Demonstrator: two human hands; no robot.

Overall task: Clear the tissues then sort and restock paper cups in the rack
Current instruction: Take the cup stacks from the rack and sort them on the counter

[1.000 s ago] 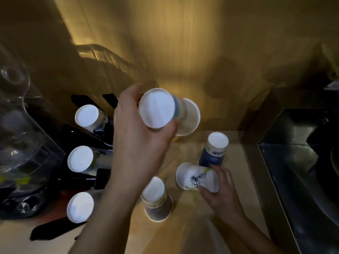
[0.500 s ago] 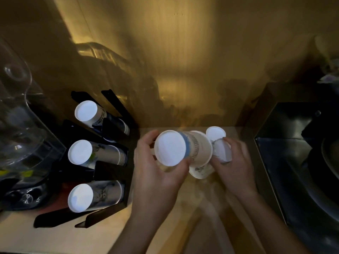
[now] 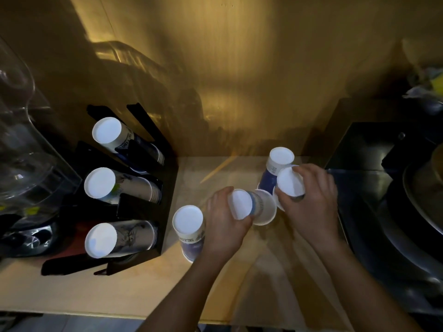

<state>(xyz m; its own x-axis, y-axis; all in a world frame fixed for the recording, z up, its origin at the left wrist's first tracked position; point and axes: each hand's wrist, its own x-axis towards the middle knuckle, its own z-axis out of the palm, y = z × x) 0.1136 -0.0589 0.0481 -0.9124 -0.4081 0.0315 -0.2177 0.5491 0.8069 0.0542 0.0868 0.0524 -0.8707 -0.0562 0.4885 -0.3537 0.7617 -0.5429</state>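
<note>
My left hand grips a white paper cup lying sideways just above the counter, its base toward me. Close beside it my right hand holds another white cup, base up. Behind that one a blue cup stands upside down on the counter. A second blue cup stands upside down left of my left hand. The black rack at the left holds three slanted cup stacks: top, middle, bottom.
A clear plastic appliance stands left of the rack. A dark metal sink or tray borders the wooden counter on the right. A wooden wall closes the back. The counter's front edge runs along the bottom.
My left hand came down from in front of the rack to the counter with its cup. My right hand lifted its cup and brought it next to the left one.
</note>
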